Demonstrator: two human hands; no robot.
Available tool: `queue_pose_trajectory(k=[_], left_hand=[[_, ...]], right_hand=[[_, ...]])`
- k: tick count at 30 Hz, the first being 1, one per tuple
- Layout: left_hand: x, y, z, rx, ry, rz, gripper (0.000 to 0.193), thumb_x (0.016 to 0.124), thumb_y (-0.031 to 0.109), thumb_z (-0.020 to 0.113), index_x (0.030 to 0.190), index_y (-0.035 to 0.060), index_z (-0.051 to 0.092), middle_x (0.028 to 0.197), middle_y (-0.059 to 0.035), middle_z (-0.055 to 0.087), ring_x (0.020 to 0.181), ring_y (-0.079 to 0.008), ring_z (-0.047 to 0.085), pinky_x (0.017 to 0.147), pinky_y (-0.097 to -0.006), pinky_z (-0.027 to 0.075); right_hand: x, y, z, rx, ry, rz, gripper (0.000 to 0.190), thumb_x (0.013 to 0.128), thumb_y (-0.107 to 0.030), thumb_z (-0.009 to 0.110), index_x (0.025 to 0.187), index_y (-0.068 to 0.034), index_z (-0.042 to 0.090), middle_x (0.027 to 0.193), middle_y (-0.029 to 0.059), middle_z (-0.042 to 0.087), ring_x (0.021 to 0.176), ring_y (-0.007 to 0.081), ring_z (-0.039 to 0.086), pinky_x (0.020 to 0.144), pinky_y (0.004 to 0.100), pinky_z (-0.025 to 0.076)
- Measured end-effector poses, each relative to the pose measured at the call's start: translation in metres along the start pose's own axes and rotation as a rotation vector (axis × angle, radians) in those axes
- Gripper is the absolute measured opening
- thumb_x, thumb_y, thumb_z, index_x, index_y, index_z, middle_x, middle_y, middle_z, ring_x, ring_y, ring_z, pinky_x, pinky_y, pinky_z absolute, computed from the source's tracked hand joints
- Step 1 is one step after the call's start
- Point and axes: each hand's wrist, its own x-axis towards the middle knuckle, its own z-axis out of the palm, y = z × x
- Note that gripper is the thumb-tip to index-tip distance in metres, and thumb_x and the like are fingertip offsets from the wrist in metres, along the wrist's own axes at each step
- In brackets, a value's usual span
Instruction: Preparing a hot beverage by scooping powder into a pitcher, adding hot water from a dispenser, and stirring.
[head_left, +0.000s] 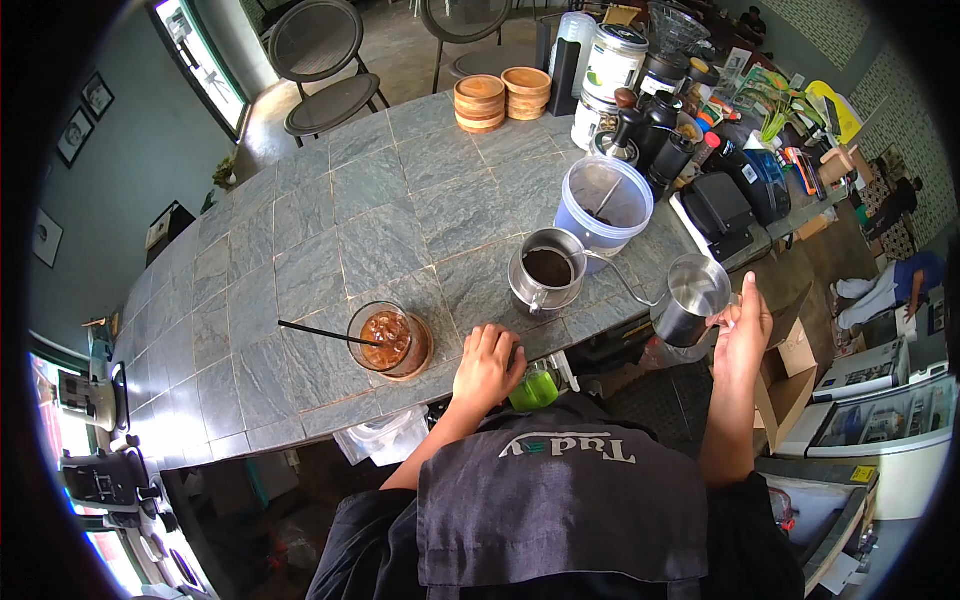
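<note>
My right hand (739, 326) grips the handle of a steel gooseneck kettle (694, 300), with water visible inside. Its thin spout reaches left over the near side of a metal drip coffee filter (553, 266), which holds dark coffee grounds and sits on a glass cup, mostly hidden below. My left hand (489, 364) rests on the counter edge, fingers loosely curled, holding nothing visible. Left of it, an iced brown drink in a glass (382, 341) with a black straw (330, 333) stands on a wooden coaster (424, 349). Behind the filter stands a blue-rimmed tub (606, 206) with coffee grounds and a spoon.
The counter (375, 217) is grey stone tile. Wooden coasters (480, 105) are stacked at the far side. White-lidded jars (615, 64), a tamper (621, 139) and black grinders crowd the right, beside a black device (716, 206). An open cardboard box (787, 367) stands lower right.
</note>
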Motion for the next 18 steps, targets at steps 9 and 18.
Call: queue_pose_trajectory(k=[9,18], left_hand=[[0.000,0.000,0.001,-0.005,0.005,0.003,0.018,0.072,0.013,0.061,0.087,0.0056,0.053,0.089,-0.0098,0.048,0.084,-0.0277,0.049,0.075,-0.0384,0.042],[-0.001,0.000,-0.001,-0.011,-0.017,-0.014,0.018,0.073,0.013,0.061,0.087,0.0053,0.054,0.091,-0.0101,0.049,0.088,-0.0277,0.049,0.077,-0.0385,0.042]], right_hand=[[-0.007,0.004,-0.001,-0.016,0.022,0.011,0.026,0.089,-0.026,0.056,0.071,-0.007,0.051,0.048,-0.0036,0.038,0.039,0.0056,0.034,0.044,0.0271,0.042],[-0.006,0.012,0.003,-0.008,-0.043,0.003,0.026,0.088,-0.026,0.057,0.074,-0.004,0.055,0.047,-0.0047,0.036,0.038,0.0044,0.033,0.043,0.0268,0.041]])
